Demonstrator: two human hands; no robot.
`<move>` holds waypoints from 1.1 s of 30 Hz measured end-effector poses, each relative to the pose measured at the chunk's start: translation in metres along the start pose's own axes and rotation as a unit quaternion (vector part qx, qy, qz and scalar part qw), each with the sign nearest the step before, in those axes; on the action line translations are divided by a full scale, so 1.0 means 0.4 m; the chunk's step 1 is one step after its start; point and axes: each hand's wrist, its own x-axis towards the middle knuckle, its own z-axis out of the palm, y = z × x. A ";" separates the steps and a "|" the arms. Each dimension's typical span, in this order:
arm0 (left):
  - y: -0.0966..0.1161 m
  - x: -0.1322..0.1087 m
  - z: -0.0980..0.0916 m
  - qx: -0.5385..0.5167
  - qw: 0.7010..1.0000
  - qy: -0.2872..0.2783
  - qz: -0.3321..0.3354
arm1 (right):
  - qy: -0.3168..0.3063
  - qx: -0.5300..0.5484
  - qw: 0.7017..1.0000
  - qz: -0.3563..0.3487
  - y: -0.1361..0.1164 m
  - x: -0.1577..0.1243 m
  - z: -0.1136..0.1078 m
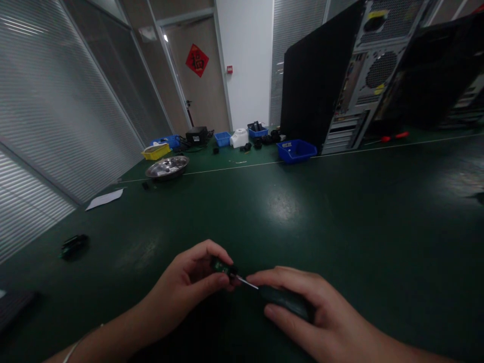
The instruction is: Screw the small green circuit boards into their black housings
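Note:
My left hand pinches a small dark green part between thumb and fingers, low over the green table. My right hand is wrapped round the black handle of a screwdriver. The thin metal shaft of the screwdriver points left and its tip meets the small part. Both hands sit close together near the table's front edge.
A black computer tower stands at the back right, a second one beside it. Blue bins, a yellow bin, a steel bowl and small parts lie at the back. A white paper and a dark object lie left.

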 end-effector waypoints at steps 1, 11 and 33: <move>0.001 0.000 0.001 -0.004 1.000 -0.004 -0.002 | 0.002 -0.003 1.000 0.001 -0.001 -0.001 0.000; -0.001 -0.010 0.015 -0.042 0.999 0.019 -0.007 | 0.016 -0.027 0.999 -0.022 0.006 -0.006 0.002; -0.006 -0.009 0.022 -0.106 0.994 0.008 -0.008 | 0.008 -0.073 0.997 -0.005 0.001 -0.019 0.005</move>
